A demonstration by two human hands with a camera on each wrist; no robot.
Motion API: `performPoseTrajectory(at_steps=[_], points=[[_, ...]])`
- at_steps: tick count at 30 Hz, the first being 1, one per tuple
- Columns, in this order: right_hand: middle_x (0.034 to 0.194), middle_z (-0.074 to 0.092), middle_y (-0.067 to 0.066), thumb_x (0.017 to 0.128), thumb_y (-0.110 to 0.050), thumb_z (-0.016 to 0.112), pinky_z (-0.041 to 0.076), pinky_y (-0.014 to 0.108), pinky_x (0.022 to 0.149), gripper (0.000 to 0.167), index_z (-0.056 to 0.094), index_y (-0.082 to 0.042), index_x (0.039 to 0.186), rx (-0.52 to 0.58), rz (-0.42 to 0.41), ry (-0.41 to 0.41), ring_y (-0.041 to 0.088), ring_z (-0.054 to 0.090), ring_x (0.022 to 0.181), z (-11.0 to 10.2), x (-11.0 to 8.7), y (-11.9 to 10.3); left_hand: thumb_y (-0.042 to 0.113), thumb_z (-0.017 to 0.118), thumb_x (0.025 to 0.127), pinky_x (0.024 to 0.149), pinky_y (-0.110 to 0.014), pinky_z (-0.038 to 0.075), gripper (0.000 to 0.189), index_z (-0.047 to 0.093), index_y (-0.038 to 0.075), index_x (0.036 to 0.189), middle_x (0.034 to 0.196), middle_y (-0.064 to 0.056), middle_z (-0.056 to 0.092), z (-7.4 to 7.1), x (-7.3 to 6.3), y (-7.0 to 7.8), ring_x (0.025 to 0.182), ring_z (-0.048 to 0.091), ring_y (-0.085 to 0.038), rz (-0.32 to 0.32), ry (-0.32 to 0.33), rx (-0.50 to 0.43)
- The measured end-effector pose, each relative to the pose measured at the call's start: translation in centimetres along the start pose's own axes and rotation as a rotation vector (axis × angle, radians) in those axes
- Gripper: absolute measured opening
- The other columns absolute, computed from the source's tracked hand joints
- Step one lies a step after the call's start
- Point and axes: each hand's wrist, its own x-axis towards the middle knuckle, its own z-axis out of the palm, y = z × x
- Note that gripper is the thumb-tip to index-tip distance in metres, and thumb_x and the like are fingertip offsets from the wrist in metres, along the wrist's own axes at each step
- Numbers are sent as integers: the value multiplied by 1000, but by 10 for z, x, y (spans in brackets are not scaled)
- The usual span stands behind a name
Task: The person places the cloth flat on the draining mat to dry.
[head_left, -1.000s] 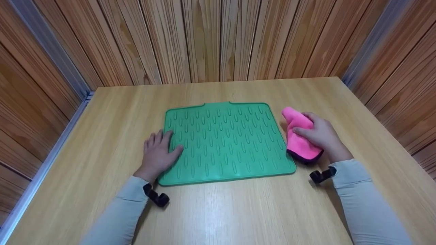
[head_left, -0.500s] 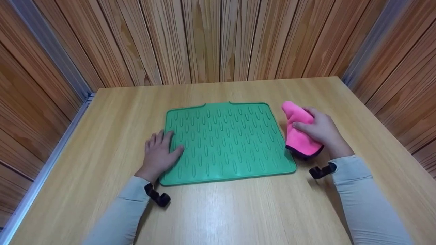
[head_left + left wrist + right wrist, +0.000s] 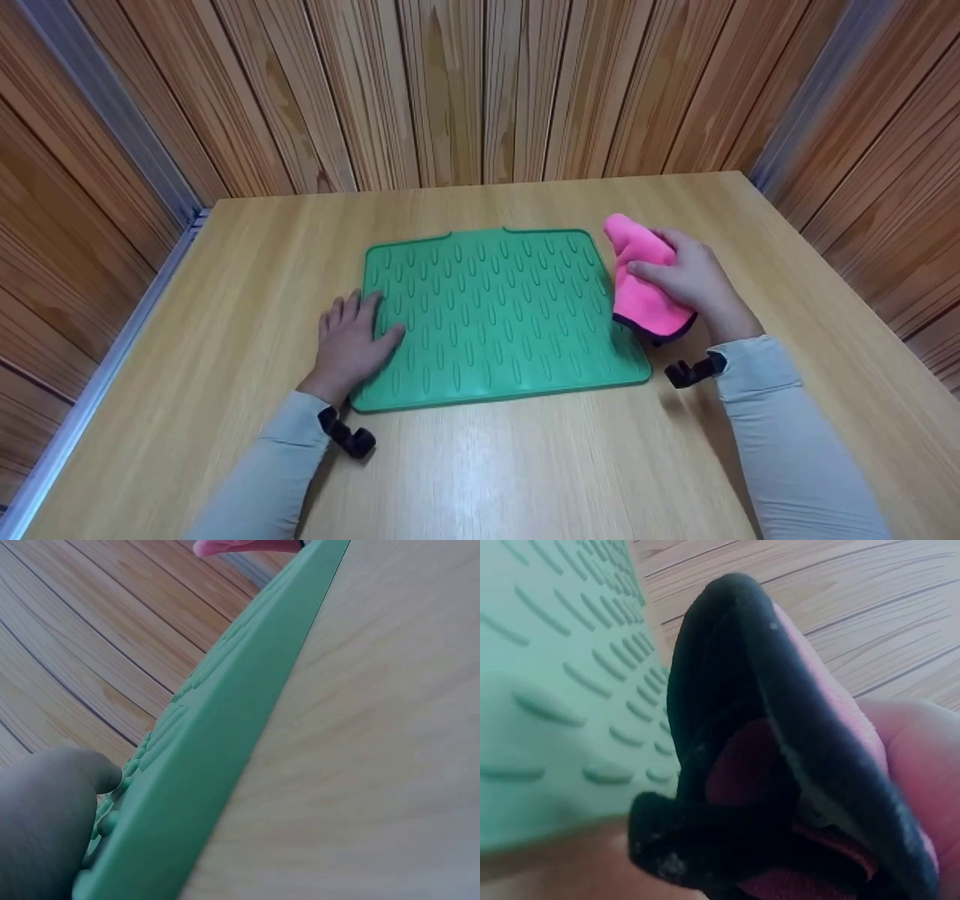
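Observation:
A green silicone mat (image 3: 487,315) with raised oval ridges lies flat on the table. My left hand (image 3: 349,341) rests on its left edge with fingers spread, thumb on the ridged surface. In the left wrist view, the thumb (image 3: 60,810) lies over the mat's rim (image 3: 225,705). My right hand (image 3: 697,277) grips a folded pink cloth (image 3: 649,277) with a dark hem, held just above the mat's right edge. The right wrist view shows the cloth's black border (image 3: 795,712) close up, folded in layers; most fingers are hidden behind it.
The light wooden table (image 3: 480,465) extends around the mat on all sides. Wood-plank walls (image 3: 450,90) enclose the back and both sides, with metal strips at the corners. Black camera mounts (image 3: 349,435) sit at both wrists.
My right hand has lifted the pink cloth and carried it left, from beside the mat to over its right edge. The left hand has stayed in place.

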Motion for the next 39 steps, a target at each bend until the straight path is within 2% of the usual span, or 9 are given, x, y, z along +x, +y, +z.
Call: performPoseTrajectory(at_steps=[7,17,25,39], points=[[161,57,23,107,-45,75,58,43,107,89,32,-15,178,15,-23,-1,38,62,134,7,3,-11,50,56,112,141,-74,-2,82,30,8,178,187,-31,14,-1,-1,0,175,2,-57,8,-5,0],[160,57,22,106,-42,76,57,50,111,84,37,-15,175,41,-40,-12,39,61,135,18,3,-29,50,56,113,141,-75,-3,82,30,8,178,188,-30,12,-1,-1,-1,175,1,-58,7,-11,-1],[157,61,23,106,-39,76,58,43,104,82,39,-13,175,40,-86,-1,37,65,129,27,5,-42,50,56,111,141,-75,-1,82,32,7,177,187,-32,15,1,1,-1,175,4,-58,2,3,5],[154,63,20,105,-34,77,60,45,105,76,45,-15,171,95,-101,-8,36,66,128,44,5,-64,51,56,112,140,-76,-1,82,32,6,177,187,-31,14,0,0,-1,175,3,-58,8,-5,7]])
